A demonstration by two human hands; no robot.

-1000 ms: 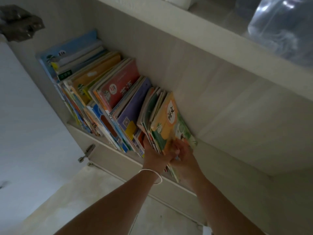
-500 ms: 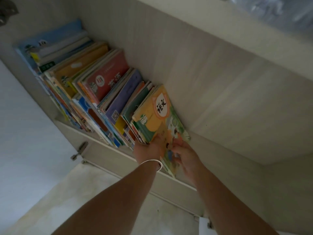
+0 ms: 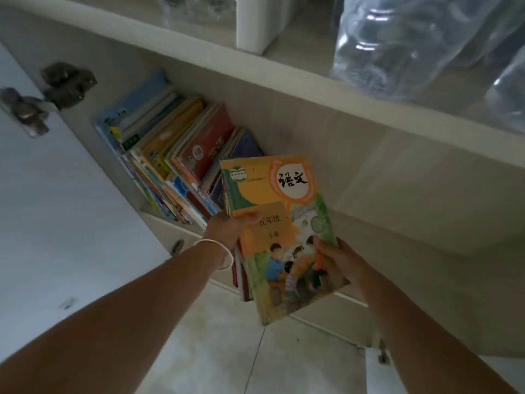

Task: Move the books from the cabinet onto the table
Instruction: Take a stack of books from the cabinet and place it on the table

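Note:
A small stack of books point(image 3: 284, 223), topped by an orange and green textbook with a picture of children, is out in front of the cabinet shelf. My left hand point(image 3: 230, 228) grips the stack's left edge, thumb on the cover. Under its lower right edge, my right hand point(image 3: 338, 260) clasps it too. Several more books point(image 3: 176, 155) lean in a row on the cabinet shelf point(image 3: 159, 220) behind and to the left. The table is not in view.
The cabinet door point(image 3: 56, 209) stands open at left, with metal hinges point(image 3: 65, 83) near its top. Above is a shelf point(image 3: 284, 69) holding a clear plastic bag point(image 3: 412, 44) and a white container point(image 3: 258, 21). Tiled floor point(image 3: 216, 351) lies below.
Both hands have drawn the stack of books out of the shelf toward me, and its cover now faces up. The remaining row has stayed in place.

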